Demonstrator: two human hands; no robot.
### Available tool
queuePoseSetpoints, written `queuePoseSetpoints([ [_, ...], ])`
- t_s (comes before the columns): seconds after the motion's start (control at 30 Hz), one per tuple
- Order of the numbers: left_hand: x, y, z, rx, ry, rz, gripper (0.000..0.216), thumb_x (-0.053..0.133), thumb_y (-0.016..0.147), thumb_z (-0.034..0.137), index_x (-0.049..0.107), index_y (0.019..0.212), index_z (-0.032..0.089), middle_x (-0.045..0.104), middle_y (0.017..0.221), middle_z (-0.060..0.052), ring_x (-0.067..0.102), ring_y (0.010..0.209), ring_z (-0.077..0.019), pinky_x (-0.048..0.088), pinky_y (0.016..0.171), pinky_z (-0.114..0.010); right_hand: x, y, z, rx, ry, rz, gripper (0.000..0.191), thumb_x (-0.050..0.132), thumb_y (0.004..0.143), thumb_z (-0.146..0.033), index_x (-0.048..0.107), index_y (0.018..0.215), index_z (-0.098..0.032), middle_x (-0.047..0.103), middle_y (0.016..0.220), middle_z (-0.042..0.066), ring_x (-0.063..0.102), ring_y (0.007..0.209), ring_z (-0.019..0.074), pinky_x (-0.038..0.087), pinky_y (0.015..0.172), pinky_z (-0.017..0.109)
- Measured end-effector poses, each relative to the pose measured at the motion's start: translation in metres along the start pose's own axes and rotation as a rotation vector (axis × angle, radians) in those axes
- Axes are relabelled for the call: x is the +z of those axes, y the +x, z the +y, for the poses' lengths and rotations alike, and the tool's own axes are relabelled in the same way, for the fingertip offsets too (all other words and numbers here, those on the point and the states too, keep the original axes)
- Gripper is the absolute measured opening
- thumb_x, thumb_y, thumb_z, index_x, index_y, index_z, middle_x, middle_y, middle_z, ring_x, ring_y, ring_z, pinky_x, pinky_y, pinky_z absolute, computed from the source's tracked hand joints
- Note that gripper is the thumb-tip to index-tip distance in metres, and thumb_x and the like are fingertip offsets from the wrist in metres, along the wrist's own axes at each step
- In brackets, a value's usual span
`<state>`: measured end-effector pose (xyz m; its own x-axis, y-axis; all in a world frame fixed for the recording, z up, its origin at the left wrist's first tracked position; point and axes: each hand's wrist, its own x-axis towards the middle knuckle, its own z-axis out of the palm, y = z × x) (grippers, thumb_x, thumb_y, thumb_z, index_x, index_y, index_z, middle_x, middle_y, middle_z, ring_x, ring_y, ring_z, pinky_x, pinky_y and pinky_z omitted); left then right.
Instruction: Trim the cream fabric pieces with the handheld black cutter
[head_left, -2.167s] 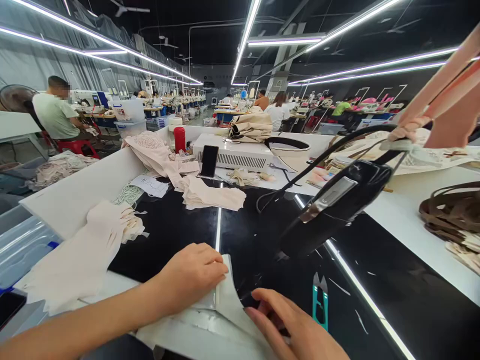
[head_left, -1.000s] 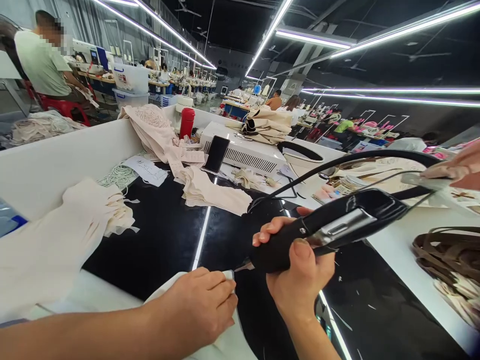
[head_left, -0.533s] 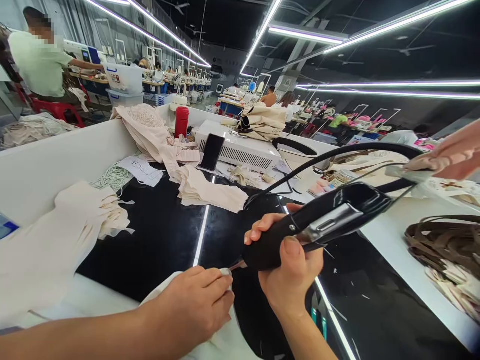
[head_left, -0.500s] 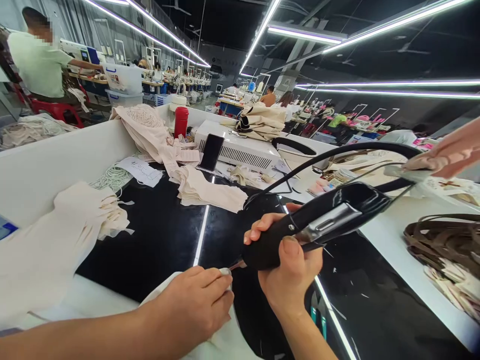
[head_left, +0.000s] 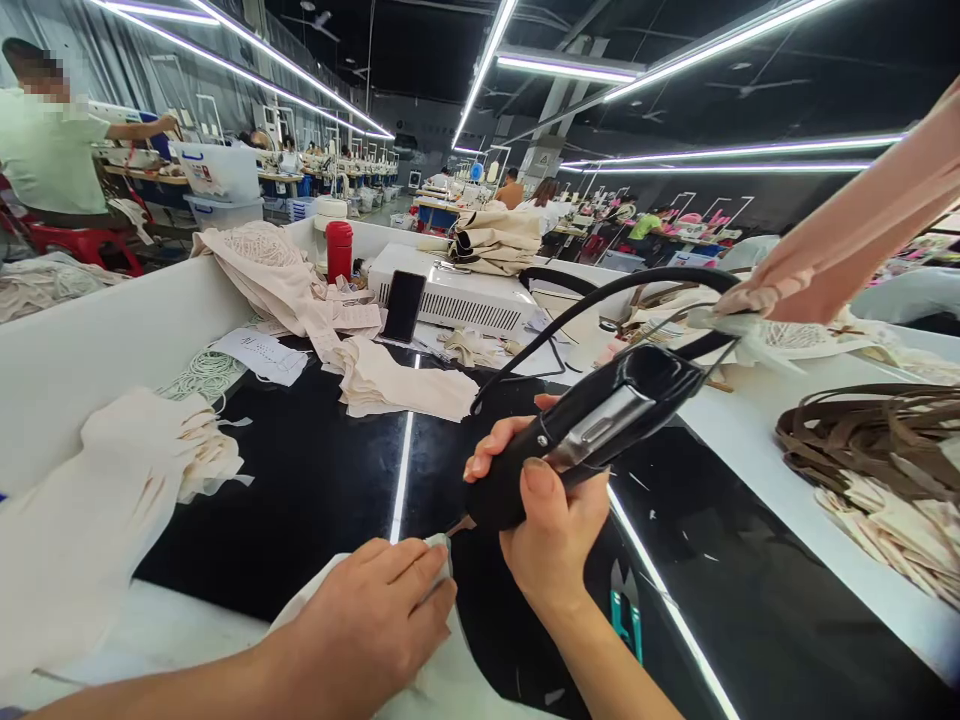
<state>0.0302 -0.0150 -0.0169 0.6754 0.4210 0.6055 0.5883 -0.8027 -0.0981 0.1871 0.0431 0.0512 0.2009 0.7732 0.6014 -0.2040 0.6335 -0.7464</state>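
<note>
My right hand [head_left: 559, 520] is wrapped round a black corded hand tool [head_left: 637, 410] with a metal lever on its side. Its narrow copper-coloured tip [head_left: 460, 524] points down left, close to my left fingers. A pink cloth strip [head_left: 847, 230] is tied to the tool's rear end, running up to the right. With fingers pressed together, my left hand [head_left: 367, 625] pinches the edge of a white cloth [head_left: 439, 690] spread at the table's near side. Whether the tip touches the cloth, I cannot tell. Teal-handled thread snips [head_left: 625, 612] lie right of my right wrist.
Pale cloth pieces [head_left: 112, 510] are heaped at left, with more stacked cloth [head_left: 409, 380] ahead. A phone [head_left: 403, 307] leans before a white vented box [head_left: 480, 300], near a red bottle [head_left: 339, 250]. Brown strips [head_left: 862, 440] lie at right. A person [head_left: 52, 150] sits far left.
The whole view has shifted, so most things appear further left. The snips show more fully now. Both hands keep their grips, with the tool tip still beside my left fingers.
</note>
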Motion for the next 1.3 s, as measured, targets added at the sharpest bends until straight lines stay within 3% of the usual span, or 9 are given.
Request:
queuePoseSetpoints([
  [0.23,0.0057,-0.0084,0.0003,0.007,0.021,-0.022,0.019,0.060,0.102,0.022,0.068,0.118,0.013,0.072,0.126,-0.011,0.067,0.110,-0.0231,0.052,0.079,-0.031,0.0012,-0.0001,0.0001,0.002,0.019,-0.005,0.031,0.076,0.088,-0.039,0.057,0.109,-0.026,0.067,0.081,-0.005,0.063,0.057,0.0124,0.056,0.053,0.028],
  [0.77,0.0075,-0.0079,-0.0031,-0.002,0.000,-0.016,0.018,0.059,0.102,0.019,0.067,0.116,0.013,0.073,0.122,-0.011,0.069,0.107,-0.0230,0.054,0.078,-0.032,0.0044,0.0042,-0.0039,0.011,0.013,0.053,0.042,0.078,0.085,-0.044,0.057,0.117,-0.028,0.066,0.078,-0.005,0.062,0.057,0.0137,0.054,0.051,0.028],
  [1.3,0.0098,-0.0091,-0.0003,-0.001,0.004,-0.036,0.018,0.061,0.101,0.019,0.066,0.117,0.013,0.071,0.125,-0.011,0.067,0.109,-0.0230,0.052,0.076,-0.032,0.0027,-0.0003,0.0002,-0.002,-0.015,0.015,0.029,0.074,0.089,-0.037,0.057,0.109,-0.026,0.067,0.079,-0.005,0.063,0.056,0.0125,0.055,0.053,0.028],
])
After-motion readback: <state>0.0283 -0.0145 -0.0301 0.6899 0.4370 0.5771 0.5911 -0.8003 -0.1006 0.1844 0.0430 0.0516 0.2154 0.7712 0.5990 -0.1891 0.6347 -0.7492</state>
